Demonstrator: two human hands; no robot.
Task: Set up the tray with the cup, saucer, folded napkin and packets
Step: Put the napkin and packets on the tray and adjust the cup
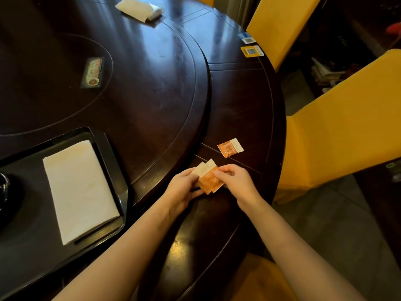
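A black tray lies at the left on the dark round table. A folded white napkin rests flat in it. A dark cup shows partly at the frame's left edge, on the tray. Over the table's near rim, my left hand and my right hand both hold a small stack of orange-and-white packets. One more orange packet lies alone on the table just beyond my right hand. No saucer can be made out.
A raised turntable fills the table's middle, with a small card on it. A white tissue pack lies at the far side. Yellow-covered chairs stand to the right. QR stickers sit near the table's rim.
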